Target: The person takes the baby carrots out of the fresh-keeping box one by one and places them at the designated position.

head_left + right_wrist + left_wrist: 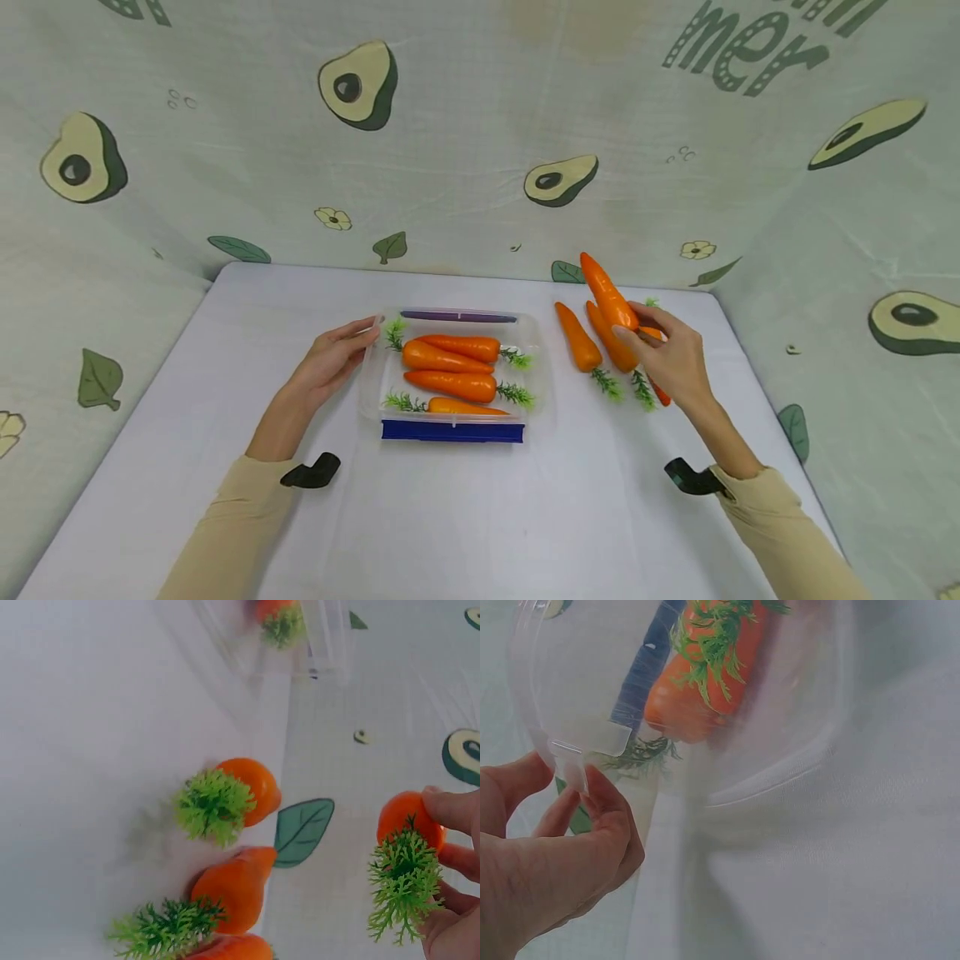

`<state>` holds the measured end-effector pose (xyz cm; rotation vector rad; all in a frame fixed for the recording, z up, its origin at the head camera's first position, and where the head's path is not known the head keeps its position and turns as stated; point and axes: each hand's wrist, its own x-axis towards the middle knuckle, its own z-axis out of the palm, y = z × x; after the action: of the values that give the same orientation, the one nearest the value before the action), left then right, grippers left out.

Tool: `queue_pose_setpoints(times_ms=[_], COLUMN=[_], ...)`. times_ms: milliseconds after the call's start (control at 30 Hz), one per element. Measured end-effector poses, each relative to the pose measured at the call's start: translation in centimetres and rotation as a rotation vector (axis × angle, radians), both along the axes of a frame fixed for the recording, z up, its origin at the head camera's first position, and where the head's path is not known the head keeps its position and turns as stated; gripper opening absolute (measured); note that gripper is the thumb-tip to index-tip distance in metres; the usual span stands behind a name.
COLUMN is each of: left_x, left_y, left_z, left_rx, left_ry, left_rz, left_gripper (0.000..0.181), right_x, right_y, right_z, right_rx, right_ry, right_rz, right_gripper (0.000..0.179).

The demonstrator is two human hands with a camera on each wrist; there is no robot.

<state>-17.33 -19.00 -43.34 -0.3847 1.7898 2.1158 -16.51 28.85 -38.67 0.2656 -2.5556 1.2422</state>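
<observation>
Pinching a carrot point(604, 292) with right hand point(671, 350), right of clear box point(536, 346).
Gripping it at thick end, fingers bent, near loose carrots point(577, 337) on bench point(480, 517) right of box; pinching box's left-side clip point(570, 766) with left hand point(330, 360), thumb to fingers; four carrots point(452, 385) inside box.

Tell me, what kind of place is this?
Probably a small indoor tabletop workspace: there's a white-covered table, avocado-print cloth behind it, and carrots in a clear box.

The green letters "mer" point(742, 52) stand on the avocado-print backdrop point(465, 100), below cut-off lettering point(842, 12).
</observation>
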Motion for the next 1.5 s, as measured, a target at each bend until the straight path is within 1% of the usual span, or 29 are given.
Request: queue_pose_setpoints(times_ms=[200,367,533,700,833,967,1100,1233,1500], left_x=[0.0,0.1,0.0,0.0,-0.1,0.0,0.0,0.1,0.0], left_y=[-0.1,-0.1,0.0,0.1,0.1,0.1,0.0,0.0,0.0], left_z=[0.1,0.1,0.0,0.0,-0.1,0.0,0.0,0.0,-0.1], left_rx=[0.000,0.009,0.020,0.012,0.013,0.023,0.038,0.050,0.047], left_ry=[-0.007,-0.004,0.003,0.000,0.007,0.019,0.023,0.022,0.014], left_rz=[-0.005,-0.007,-0.006,-0.008,-0.011,-0.012,-0.009,-0.003,0.005], left_gripper=[0.062,0.061,0.059,0.058,0.058,0.060,0.060,0.060,0.060], right_x=[0.0,0.2,0.2,0.5,0.8,1.0,1.3,1.6,1.6], right_y=[2.3,4.0,5.9,7.4,8.2,8.9,9.4,9.8,10.2], right_z=[-1.1,-2.0,-3.5,-4.6,-5.1,-5.7,-6.2,-6.6,-7.0], right_rx=[0.034,0.029,0.025,0.045,0.050,0.076,0.097,0.100,0.119], right_ry=[-0.027,-0.050,-0.065,-0.133,-0.185,-0.231,-0.303,-0.365,-0.449], right_rz=[-0.121,-0.185,-0.262,-0.347,-0.396,-0.429,-0.446,-0.445,-0.428], right_gripper=[0.051,0.050,0.049,0.052,0.054,0.056,0.061,0.066,0.069])
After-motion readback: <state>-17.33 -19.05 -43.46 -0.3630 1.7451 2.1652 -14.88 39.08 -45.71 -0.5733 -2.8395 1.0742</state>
